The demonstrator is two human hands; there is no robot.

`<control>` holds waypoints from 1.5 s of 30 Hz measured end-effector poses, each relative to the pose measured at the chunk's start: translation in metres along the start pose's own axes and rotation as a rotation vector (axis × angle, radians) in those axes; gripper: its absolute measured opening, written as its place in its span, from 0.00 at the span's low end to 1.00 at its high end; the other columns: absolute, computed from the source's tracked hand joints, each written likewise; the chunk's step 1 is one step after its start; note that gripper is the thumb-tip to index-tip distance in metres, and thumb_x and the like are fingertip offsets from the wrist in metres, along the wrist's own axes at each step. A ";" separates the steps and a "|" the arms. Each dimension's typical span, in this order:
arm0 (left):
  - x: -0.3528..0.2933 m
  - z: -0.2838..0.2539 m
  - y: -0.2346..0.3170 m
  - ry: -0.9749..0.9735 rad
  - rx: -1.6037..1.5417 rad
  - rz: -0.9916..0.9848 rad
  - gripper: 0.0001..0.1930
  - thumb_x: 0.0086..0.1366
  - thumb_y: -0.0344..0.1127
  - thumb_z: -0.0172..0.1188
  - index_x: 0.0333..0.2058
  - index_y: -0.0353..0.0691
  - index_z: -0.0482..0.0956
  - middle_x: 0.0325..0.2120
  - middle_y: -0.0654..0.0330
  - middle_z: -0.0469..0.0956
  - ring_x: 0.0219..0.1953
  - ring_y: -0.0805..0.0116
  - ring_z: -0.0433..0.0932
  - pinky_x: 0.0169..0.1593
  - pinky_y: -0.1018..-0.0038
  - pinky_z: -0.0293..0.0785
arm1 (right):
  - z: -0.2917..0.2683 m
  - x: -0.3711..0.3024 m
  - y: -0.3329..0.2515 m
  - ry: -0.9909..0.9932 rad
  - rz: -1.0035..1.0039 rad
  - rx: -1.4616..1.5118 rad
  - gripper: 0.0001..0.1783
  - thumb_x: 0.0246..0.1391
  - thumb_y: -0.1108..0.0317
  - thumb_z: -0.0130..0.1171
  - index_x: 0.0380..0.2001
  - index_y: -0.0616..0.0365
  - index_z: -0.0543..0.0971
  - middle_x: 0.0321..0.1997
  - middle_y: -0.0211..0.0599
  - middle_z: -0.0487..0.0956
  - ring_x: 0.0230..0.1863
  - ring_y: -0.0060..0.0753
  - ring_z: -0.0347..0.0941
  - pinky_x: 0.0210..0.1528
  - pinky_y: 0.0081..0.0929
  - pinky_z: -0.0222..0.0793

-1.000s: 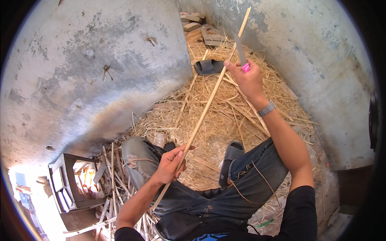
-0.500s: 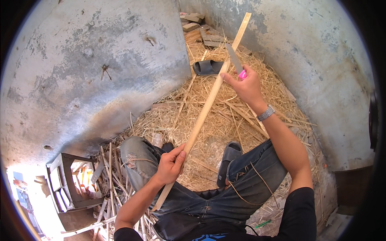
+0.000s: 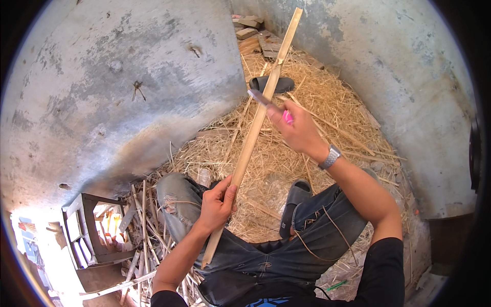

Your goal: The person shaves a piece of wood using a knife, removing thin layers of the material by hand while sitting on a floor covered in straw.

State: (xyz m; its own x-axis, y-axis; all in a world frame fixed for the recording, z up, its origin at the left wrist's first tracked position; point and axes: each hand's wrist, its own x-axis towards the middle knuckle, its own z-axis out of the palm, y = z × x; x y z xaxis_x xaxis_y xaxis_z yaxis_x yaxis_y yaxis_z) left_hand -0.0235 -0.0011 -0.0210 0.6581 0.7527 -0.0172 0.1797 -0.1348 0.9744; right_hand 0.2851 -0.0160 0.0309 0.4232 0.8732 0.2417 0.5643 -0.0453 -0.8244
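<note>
Left grip (image 3: 217,204) around pale strip (image 3: 250,140), right grip (image 3: 303,132) around pink-handled knife (image 3: 261,97), boxy frame (image 3: 91,230) at left

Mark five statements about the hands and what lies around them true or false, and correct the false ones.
1. The left hand grips a long pale strip. True.
2. The right hand is bare of any tool. False: it holds a pink-handled knife.
3. In this view, the strip crosses in front of a dark slipper. True.
4. A watch is worn on the left wrist. False: the watch is on the right wrist.
5. Loose straw covers the floor beyond the knees. True.
</note>
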 end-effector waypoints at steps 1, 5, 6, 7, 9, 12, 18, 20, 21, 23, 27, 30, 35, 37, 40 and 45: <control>0.000 0.000 0.000 0.009 0.033 -0.002 0.20 0.78 0.35 0.55 0.64 0.34 0.73 0.21 0.65 0.78 0.17 0.80 0.75 0.21 0.80 0.70 | -0.011 0.009 0.000 0.034 -0.046 -0.078 0.27 0.66 0.45 0.58 0.26 0.61 0.75 0.17 0.41 0.72 0.18 0.42 0.68 0.24 0.40 0.62; 0.001 0.003 0.003 0.040 0.115 -0.020 0.18 0.76 0.36 0.58 0.59 0.33 0.76 0.17 0.64 0.77 0.17 0.78 0.78 0.21 0.77 0.71 | -0.052 0.041 0.030 0.077 -0.049 -0.322 0.31 0.71 0.47 0.50 0.22 0.62 0.77 0.17 0.48 0.72 0.18 0.49 0.68 0.25 0.44 0.62; 0.001 0.002 0.003 0.052 0.129 -0.028 0.18 0.76 0.36 0.59 0.58 0.32 0.76 0.16 0.63 0.77 0.18 0.77 0.78 0.22 0.76 0.71 | -0.056 0.043 0.031 0.075 -0.021 -0.347 0.31 0.71 0.47 0.50 0.22 0.62 0.77 0.17 0.49 0.73 0.19 0.50 0.68 0.25 0.44 0.62; 0.001 0.002 0.004 0.053 0.140 -0.027 0.18 0.76 0.36 0.59 0.58 0.32 0.76 0.16 0.63 0.77 0.17 0.77 0.78 0.22 0.76 0.71 | -0.061 0.044 0.031 0.073 0.007 -0.372 0.32 0.72 0.46 0.49 0.22 0.63 0.78 0.17 0.49 0.74 0.19 0.51 0.69 0.25 0.45 0.63; 0.000 0.001 0.005 0.054 0.161 -0.026 0.17 0.75 0.36 0.59 0.57 0.32 0.76 0.16 0.63 0.77 0.17 0.77 0.77 0.22 0.76 0.71 | -0.065 0.047 0.027 0.056 0.034 -0.428 0.33 0.72 0.46 0.48 0.22 0.63 0.79 0.18 0.51 0.75 0.20 0.53 0.71 0.26 0.46 0.64; 0.000 0.001 0.004 0.045 0.182 -0.004 0.17 0.75 0.35 0.59 0.57 0.32 0.76 0.16 0.62 0.77 0.17 0.77 0.77 0.22 0.76 0.70 | -0.067 0.050 0.022 0.031 0.026 -0.497 0.33 0.72 0.45 0.47 0.23 0.64 0.80 0.19 0.53 0.77 0.22 0.56 0.74 0.28 0.48 0.67; -0.001 0.001 0.010 0.053 0.196 -0.018 0.16 0.75 0.34 0.58 0.56 0.32 0.77 0.18 0.60 0.78 0.18 0.75 0.77 0.23 0.74 0.71 | -0.060 0.049 0.022 0.036 0.021 -0.518 0.33 0.71 0.48 0.48 0.23 0.66 0.80 0.21 0.55 0.78 0.25 0.60 0.76 0.32 0.51 0.71; -0.003 0.000 0.007 0.062 0.237 0.010 0.16 0.75 0.34 0.58 0.56 0.32 0.78 0.18 0.58 0.78 0.18 0.73 0.78 0.23 0.73 0.71 | -0.057 0.047 0.026 0.016 -0.015 -0.482 0.33 0.71 0.48 0.49 0.22 0.67 0.80 0.20 0.56 0.78 0.24 0.60 0.76 0.32 0.51 0.71; -0.004 -0.001 0.005 0.070 0.260 0.022 0.15 0.75 0.34 0.58 0.55 0.32 0.78 0.18 0.58 0.78 0.18 0.72 0.78 0.24 0.73 0.71 | -0.055 0.045 0.026 -0.031 -0.002 -0.484 0.33 0.71 0.48 0.49 0.22 0.67 0.81 0.19 0.57 0.77 0.23 0.60 0.76 0.31 0.50 0.71; -0.003 -0.002 0.000 0.096 0.285 0.062 0.15 0.75 0.34 0.57 0.55 0.32 0.78 0.18 0.56 0.77 0.17 0.69 0.78 0.24 0.71 0.71 | -0.049 0.037 0.024 -0.127 0.024 -0.490 0.33 0.71 0.49 0.50 0.22 0.68 0.81 0.18 0.57 0.76 0.22 0.58 0.76 0.31 0.50 0.71; -0.002 -0.006 -0.007 0.133 0.318 0.051 0.15 0.75 0.35 0.58 0.55 0.34 0.79 0.18 0.52 0.77 0.17 0.63 0.79 0.24 0.69 0.72 | -0.035 0.022 0.004 -0.253 0.046 -0.461 0.33 0.72 0.49 0.49 0.22 0.68 0.80 0.16 0.55 0.73 0.19 0.54 0.72 0.28 0.49 0.67; 0.003 -0.003 -0.008 0.149 0.398 0.069 0.14 0.74 0.36 0.58 0.54 0.36 0.80 0.17 0.51 0.78 0.18 0.57 0.80 0.24 0.66 0.72 | -0.033 0.023 0.011 -0.170 0.007 -0.453 0.33 0.71 0.48 0.49 0.22 0.66 0.82 0.16 0.52 0.75 0.19 0.52 0.73 0.28 0.47 0.70; 0.004 0.002 -0.006 0.168 0.472 0.079 0.15 0.73 0.38 0.59 0.53 0.38 0.80 0.17 0.51 0.78 0.19 0.51 0.81 0.24 0.62 0.73 | -0.055 0.029 0.009 0.047 0.031 -0.373 0.32 0.72 0.46 0.48 0.23 0.62 0.79 0.17 0.47 0.76 0.20 0.48 0.72 0.28 0.44 0.67; 0.003 0.001 -0.010 0.186 0.470 0.068 0.14 0.73 0.38 0.59 0.53 0.38 0.80 0.17 0.51 0.78 0.19 0.51 0.81 0.25 0.61 0.73 | -0.059 0.024 0.001 -0.076 0.066 -0.308 0.28 0.72 0.48 0.50 0.26 0.62 0.79 0.16 0.42 0.70 0.18 0.40 0.66 0.27 0.42 0.63; 0.006 -0.002 -0.008 0.195 0.451 0.044 0.14 0.73 0.37 0.59 0.52 0.37 0.80 0.18 0.50 0.79 0.20 0.51 0.81 0.25 0.62 0.73 | -0.047 0.007 0.002 -0.217 -0.060 -0.278 0.24 0.71 0.49 0.52 0.30 0.60 0.76 0.17 0.41 0.69 0.20 0.40 0.66 0.28 0.42 0.63; 0.008 -0.007 -0.006 0.216 0.397 0.015 0.14 0.73 0.36 0.59 0.52 0.36 0.79 0.18 0.50 0.78 0.20 0.52 0.81 0.24 0.63 0.72 | -0.017 -0.021 -0.020 -0.426 -0.155 -0.361 0.25 0.70 0.49 0.52 0.30 0.63 0.75 0.22 0.55 0.78 0.27 0.63 0.77 0.33 0.55 0.70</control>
State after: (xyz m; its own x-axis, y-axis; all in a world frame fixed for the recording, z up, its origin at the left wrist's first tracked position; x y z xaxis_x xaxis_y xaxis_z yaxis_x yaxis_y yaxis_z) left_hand -0.0238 0.0104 -0.0254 0.5026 0.8604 0.0847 0.4653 -0.3518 0.8123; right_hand 0.2770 -0.0413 0.0510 0.0358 0.9977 0.0568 0.8344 0.0015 -0.5512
